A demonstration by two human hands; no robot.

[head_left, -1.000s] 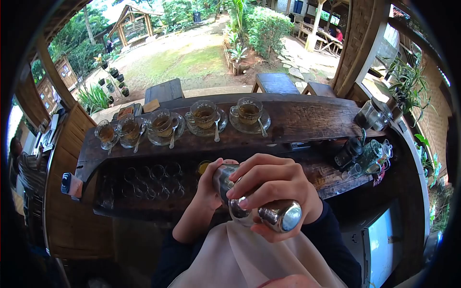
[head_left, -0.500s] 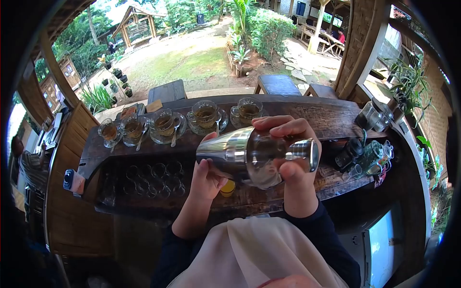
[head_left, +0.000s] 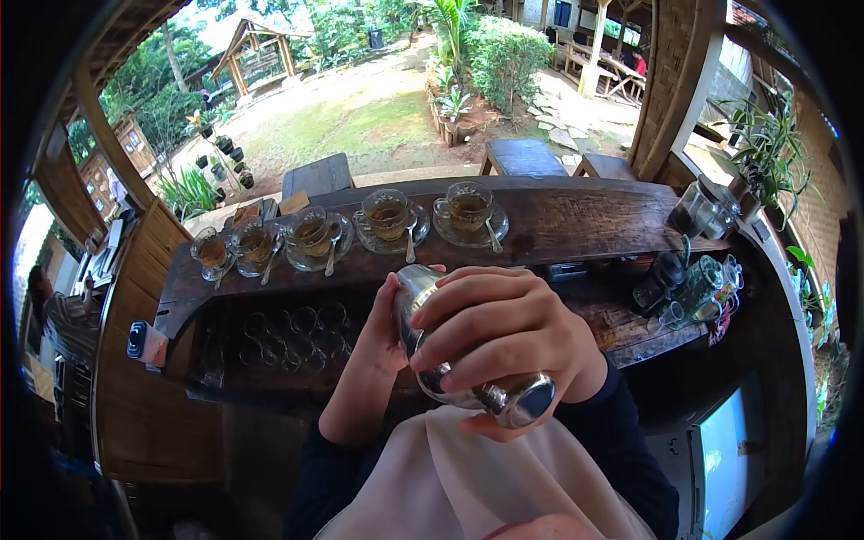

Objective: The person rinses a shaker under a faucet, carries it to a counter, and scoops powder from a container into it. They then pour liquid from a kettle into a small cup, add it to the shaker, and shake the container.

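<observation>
Holding a shiny metal shaker (head_left: 459, 385) with both hands, the person had it up in the air, close to the chest and over the near side of the wooden tabletop (head_left: 585, 225). The right hand (head_left: 504, 333) was wrapped over the top of the shaker, with the fingers (head_left: 454, 337) curled tight around its body. The left hand (head_left: 382, 337) was pressed against the far end, with the thumb up along the metal. So both hands were clamped on it. The shaker was tilted, and its round cap (head_left: 525, 399) pointed down and toward the camera.

Dark sleeves (head_left: 621, 432) covered both arms, and a cream cloth (head_left: 477, 477) hung below the hands.

Just past the left hand, on a lower shelf of the tabletop, stood rows of empty glasses (head_left: 288, 337). A small blue and white thing (head_left: 144, 342) sat at the left end of that shelf.

Farther back, five glass cups of brown tea (head_left: 387, 216) stood in a line on saucers, each with a spoon (head_left: 410, 238) beside it. At the right end of the tabletop were a big glass jar (head_left: 702, 211) and some small glass pots (head_left: 693, 283).

Beyond the tabletop were wooden stools (head_left: 517, 155), then a garden with grass (head_left: 360, 117) and green plants (head_left: 504, 54).
</observation>
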